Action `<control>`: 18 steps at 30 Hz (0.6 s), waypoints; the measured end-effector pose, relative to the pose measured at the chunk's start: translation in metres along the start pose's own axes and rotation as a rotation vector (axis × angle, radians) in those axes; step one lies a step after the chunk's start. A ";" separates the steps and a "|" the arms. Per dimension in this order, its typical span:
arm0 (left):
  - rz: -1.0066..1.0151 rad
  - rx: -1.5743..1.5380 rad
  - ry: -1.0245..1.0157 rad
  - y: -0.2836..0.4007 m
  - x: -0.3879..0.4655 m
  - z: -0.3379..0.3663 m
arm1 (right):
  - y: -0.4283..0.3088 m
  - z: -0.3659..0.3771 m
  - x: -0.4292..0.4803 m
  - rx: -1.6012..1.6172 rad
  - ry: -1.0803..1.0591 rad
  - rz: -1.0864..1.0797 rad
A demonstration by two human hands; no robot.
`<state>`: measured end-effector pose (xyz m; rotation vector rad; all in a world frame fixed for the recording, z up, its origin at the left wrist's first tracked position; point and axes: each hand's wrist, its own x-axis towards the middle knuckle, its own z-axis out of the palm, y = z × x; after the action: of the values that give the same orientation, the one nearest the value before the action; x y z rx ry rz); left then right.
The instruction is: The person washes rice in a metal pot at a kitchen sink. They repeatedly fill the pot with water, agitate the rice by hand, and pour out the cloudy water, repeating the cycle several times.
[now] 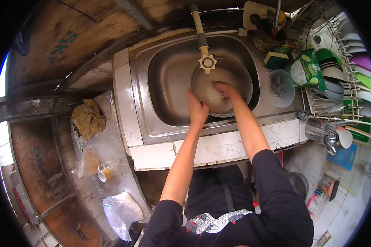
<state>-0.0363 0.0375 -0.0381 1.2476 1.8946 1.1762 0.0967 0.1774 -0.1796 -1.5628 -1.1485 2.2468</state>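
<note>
A round metal pot [250,92] holding cloudy water and pale grains, which look like rice, stands in the right half of a stainless steel sink [170,83]. My left hand [198,108] is at the pot's near left rim, its thumb pointing up along the outside and its fingers curled on the rim. My right hand [224,89] reaches into the pot, its fingers partly in the cloudy water; whether they hold grains cannot be told. Above the pot's far edge hangs a faucet with a star-shaped knob [207,62].
Right of the sink are a clear plastic bowl [280,88], a sponge [276,60], a green packet [306,69] and a dish rack [343,119] full of dishes. At left, a ledge holds a crumpled cloth [88,119], a mug [104,173] and a plastic bag [123,211].
</note>
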 end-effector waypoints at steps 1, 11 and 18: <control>0.004 -0.017 -0.006 0.001 0.000 0.000 | -0.005 0.006 -0.003 0.090 -0.033 -0.022; 0.019 0.043 -0.040 0.010 0.000 -0.005 | -0.089 0.012 -0.062 -0.820 0.036 -0.474; 0.072 0.095 -0.019 0.003 0.001 -0.004 | -0.076 0.041 -0.071 -1.253 0.286 -0.445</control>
<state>-0.0384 0.0377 -0.0333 1.3834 1.9260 1.1183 0.0718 0.1710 -0.0707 -1.5331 -2.6685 0.8836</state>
